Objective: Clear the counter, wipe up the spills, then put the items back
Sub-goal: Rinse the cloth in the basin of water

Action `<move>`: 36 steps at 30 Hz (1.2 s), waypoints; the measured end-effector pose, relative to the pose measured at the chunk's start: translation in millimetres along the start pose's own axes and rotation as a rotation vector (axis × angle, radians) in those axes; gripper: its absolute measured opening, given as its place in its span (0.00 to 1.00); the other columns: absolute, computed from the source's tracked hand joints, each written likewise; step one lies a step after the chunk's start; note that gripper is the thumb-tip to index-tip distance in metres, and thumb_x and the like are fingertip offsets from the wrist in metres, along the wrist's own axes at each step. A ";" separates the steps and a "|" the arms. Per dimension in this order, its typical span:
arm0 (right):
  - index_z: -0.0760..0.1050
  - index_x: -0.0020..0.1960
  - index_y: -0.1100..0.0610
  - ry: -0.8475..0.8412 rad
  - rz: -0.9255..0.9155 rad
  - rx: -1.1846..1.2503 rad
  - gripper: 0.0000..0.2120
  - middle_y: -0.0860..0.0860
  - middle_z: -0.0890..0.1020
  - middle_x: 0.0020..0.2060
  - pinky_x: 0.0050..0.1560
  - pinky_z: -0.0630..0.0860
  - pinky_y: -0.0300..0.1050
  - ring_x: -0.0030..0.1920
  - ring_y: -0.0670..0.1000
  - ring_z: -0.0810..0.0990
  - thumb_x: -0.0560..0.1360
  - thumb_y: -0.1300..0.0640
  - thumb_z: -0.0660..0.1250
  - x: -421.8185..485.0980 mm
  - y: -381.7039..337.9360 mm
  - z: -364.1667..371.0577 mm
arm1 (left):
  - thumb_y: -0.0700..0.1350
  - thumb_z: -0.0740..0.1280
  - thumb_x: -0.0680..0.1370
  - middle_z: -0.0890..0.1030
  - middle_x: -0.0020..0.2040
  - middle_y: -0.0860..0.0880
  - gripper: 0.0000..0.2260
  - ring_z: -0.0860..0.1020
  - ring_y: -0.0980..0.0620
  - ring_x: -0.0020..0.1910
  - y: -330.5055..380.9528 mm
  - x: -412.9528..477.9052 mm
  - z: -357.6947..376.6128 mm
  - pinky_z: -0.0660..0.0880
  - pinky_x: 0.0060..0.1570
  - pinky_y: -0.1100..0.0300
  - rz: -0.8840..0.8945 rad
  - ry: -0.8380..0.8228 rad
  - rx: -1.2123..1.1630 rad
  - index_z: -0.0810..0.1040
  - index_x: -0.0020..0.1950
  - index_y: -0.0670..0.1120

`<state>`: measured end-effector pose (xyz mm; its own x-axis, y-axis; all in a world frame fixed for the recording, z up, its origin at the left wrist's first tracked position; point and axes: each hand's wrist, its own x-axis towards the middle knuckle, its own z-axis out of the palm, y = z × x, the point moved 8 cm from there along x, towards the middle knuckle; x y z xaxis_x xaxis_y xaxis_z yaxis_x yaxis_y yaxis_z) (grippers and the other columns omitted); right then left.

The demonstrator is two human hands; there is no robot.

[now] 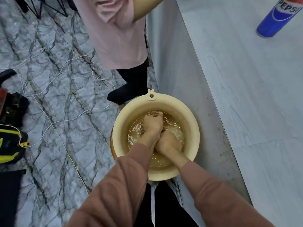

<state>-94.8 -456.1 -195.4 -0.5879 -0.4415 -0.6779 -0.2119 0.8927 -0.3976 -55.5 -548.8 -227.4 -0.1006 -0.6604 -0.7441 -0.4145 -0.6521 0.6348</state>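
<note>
Cream basin (pixel 124 128), both hands submerged, left hand (pixel 153 123) perhaps gripping cloth

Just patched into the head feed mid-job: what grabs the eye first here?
Both hands, left hand and right hand, are plunged together into a water-filled yellow basin on the floor at centre, beside the counter's side panel. Whether they hold a cloth is hidden. A blue Pepsi can stands on the grey counter at upper right, and a second person in a pink top stands just beyond the basin.

Dusty-pink long sleeves (pixel 124 185), black trousers (pixel 165 207)
</note>
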 end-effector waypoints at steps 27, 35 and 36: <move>0.67 0.31 0.53 -0.654 0.160 0.519 0.17 0.45 0.63 0.17 0.18 0.53 0.34 0.16 0.42 0.57 0.72 0.63 0.72 -18.8 -0.6 13.6 | 0.46 0.67 0.78 0.67 0.22 0.53 0.12 0.62 0.58 0.19 24.4 -38.8 22.3 0.65 0.21 0.65 -0.039 -0.622 -0.189 0.74 0.39 0.41; 0.72 0.37 0.55 -0.025 -0.064 0.177 0.04 0.52 0.80 0.33 0.32 0.73 0.44 0.34 0.53 0.79 0.71 0.58 0.65 -18.3 -4.8 -8.0 | 0.43 0.66 0.76 0.64 0.22 0.51 0.13 0.59 0.55 0.16 18.7 -38.5 -2.9 0.57 0.19 0.66 -0.043 -0.172 -0.250 0.69 0.33 0.44; 0.72 0.36 0.54 0.005 -0.085 0.138 0.06 0.52 0.81 0.35 0.35 0.74 0.46 0.37 0.55 0.80 0.71 0.56 0.64 -19.7 -5.1 -9.6 | 0.42 0.66 0.75 0.64 0.22 0.51 0.09 0.58 0.55 0.17 19.8 -40.7 -4.0 0.56 0.20 0.66 -0.045 -0.148 -0.266 0.70 0.35 0.44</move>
<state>-89.6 -451.1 -174.1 -0.5763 -0.5143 -0.6351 -0.1522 0.8311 -0.5349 -56.0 -536.3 -183.6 -0.2258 -0.5798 -0.7828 -0.1718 -0.7673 0.6179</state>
